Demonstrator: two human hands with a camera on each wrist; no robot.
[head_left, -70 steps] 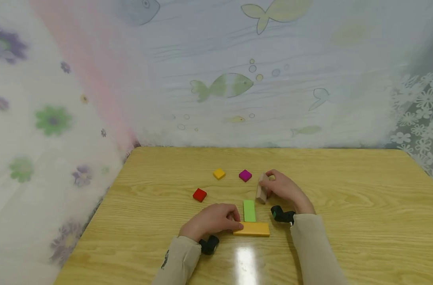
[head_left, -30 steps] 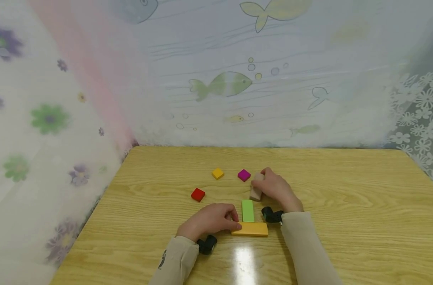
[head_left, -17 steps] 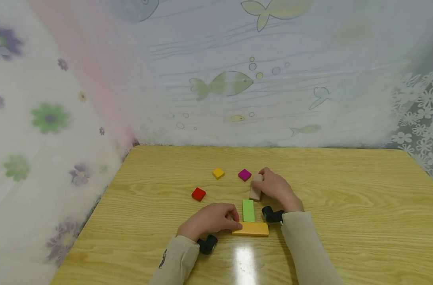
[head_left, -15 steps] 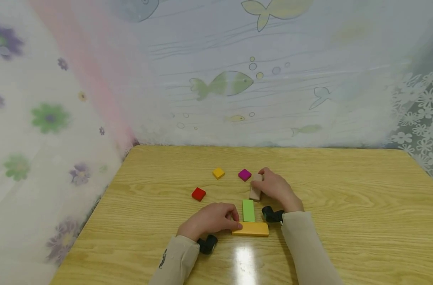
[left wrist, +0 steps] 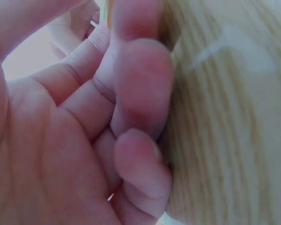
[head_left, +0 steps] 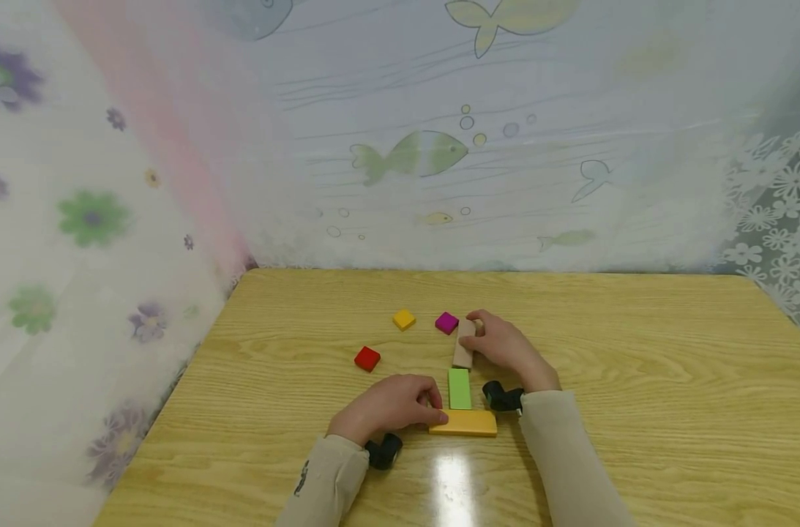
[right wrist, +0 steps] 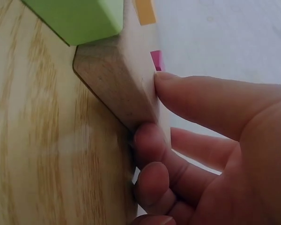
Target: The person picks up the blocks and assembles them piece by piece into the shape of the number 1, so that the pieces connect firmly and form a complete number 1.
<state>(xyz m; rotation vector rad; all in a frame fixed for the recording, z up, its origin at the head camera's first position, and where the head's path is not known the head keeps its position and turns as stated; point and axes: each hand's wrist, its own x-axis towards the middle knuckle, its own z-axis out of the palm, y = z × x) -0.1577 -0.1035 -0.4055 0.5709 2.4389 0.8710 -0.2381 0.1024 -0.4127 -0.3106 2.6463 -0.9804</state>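
Low in the head view an orange block (head_left: 468,423) lies crosswise, and my left hand (head_left: 391,402) pinches its left end. In the left wrist view, curled fingers (left wrist: 143,84) rest close to the wood surface. A light-green block (head_left: 460,389) stands lengthwise against the orange block's far side. Beyond it, my right hand (head_left: 508,348) grips a plain wooden block (head_left: 464,359) between thumb and fingers. In the right wrist view, the wooden block's end (right wrist: 112,75) meets the green block (right wrist: 84,18). A small purple block (head_left: 447,323) sits at the wooden block's far left side.
A small yellow block (head_left: 404,320) and a small red block (head_left: 367,359) lie left of the row on the wood-grain table (head_left: 670,380). Behind the table hangs a fish-patterned curtain (head_left: 538,190). A black wrist camera (head_left: 503,397) sits beneath the right wrist.
My right hand has shifted the wooden block left, lining its near end up with the green block. The purple block has slid slightly left. My left hand has stayed on the orange block.
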